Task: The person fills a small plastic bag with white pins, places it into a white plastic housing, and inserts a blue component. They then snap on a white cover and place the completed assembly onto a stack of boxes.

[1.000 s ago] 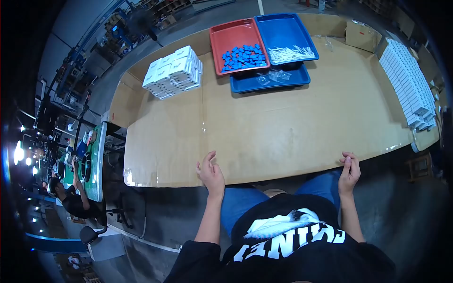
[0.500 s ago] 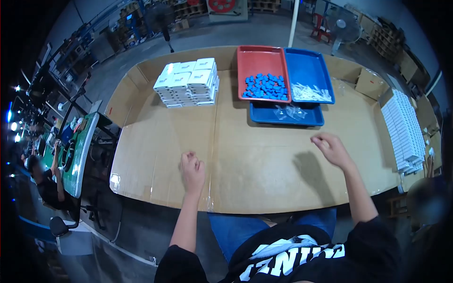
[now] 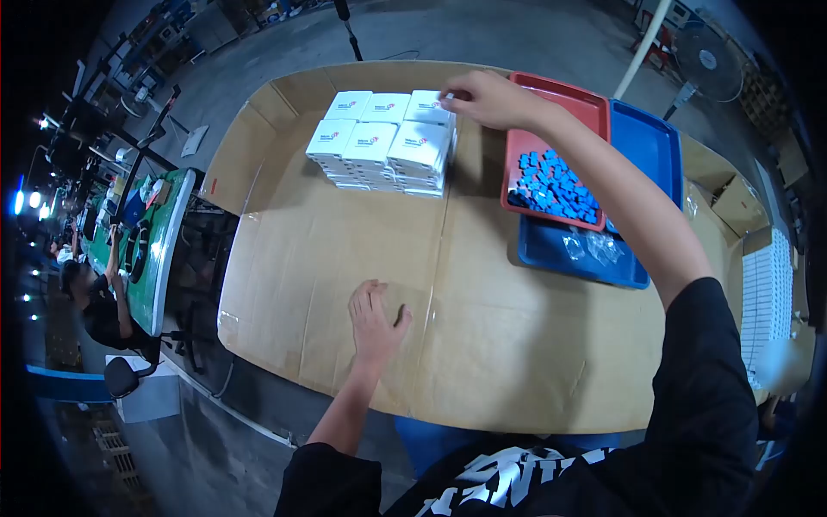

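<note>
My right hand (image 3: 487, 99) reaches over the back right corner of the stacked white boxes (image 3: 370, 142), its fingers bent at the edge of a top box; whether they grip it is unclear. Low over the cardboard surface (image 3: 345, 233), my left hand (image 3: 377, 327) has its fingers and thumb apart and holds nothing. Right of the stack lies a red tray (image 3: 560, 95) with many small blue pieces (image 3: 556, 188). A blue tray (image 3: 646, 129) stands beside it, partly hidden by my right forearm. Another blue tray (image 3: 538, 241) in front holds clear plastic pieces (image 3: 599, 247).
Cardboard walls (image 3: 245, 151) edge the work surface. At the far right stands a tall stack of white items (image 3: 765, 302). A person (image 3: 99, 302) sits at a green table (image 3: 164, 250) on the left. A fan (image 3: 706, 60) is at the back right.
My right hand has moved from in front of the trays up and left to the white boxes. My left hand has opened. The camera view has shifted.
</note>
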`<state>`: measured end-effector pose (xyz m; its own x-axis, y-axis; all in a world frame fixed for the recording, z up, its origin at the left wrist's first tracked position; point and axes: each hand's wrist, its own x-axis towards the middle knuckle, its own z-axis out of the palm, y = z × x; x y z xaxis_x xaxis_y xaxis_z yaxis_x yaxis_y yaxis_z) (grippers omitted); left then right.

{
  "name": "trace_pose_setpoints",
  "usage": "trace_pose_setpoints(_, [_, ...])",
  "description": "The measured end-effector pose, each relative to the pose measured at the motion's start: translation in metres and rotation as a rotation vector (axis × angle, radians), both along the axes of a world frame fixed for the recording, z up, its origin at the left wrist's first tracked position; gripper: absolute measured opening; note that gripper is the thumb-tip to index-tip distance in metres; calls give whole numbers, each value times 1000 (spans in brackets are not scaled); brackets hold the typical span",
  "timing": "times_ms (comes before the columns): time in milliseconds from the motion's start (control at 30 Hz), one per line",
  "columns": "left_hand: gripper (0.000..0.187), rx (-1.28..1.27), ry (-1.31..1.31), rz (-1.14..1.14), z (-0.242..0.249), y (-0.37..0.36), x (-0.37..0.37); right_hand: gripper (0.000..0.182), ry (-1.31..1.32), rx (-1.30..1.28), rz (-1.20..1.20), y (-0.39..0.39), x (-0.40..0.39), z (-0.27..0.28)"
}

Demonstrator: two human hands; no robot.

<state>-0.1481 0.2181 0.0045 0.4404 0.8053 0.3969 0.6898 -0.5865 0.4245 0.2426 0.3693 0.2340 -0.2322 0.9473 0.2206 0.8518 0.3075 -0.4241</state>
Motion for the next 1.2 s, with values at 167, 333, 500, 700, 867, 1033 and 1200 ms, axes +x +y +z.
trace_pose_setpoints(167, [61, -63, -1, -17, 3, 5, 2, 37, 47, -5, -65, 114, -37, -28])
trace_pose_setpoints(333, [60, -95, 15, -18, 7, 9, 4, 40, 63, -72, -117, 192, -59, -60])
trace_pose_setpoints(500, [60, -138, 14, -16, 8, 12, 5, 56, 123, -239, -76, 229, -69, -81])
trace_pose_setpoints(700, [60, -159, 20, -2, 6, 7, 4, 51, 190, -389, -77, 245, -63, -90])
trace_pose_setpoints(867, [59, -94, 26, -2, 7, 11, 6, 45, 296, -317, -89, 242, -56, -86])
trace_pose_setpoints(1033, [59, -99, -1, -10, 9, 7, 4, 44, 710, -150, -178, 249, -51, -77])
trace_pose_setpoints(1200, [59, -31, -23, -42, 4, 5, 1, 38, 1042, 32, -100, 147, -41, -7])
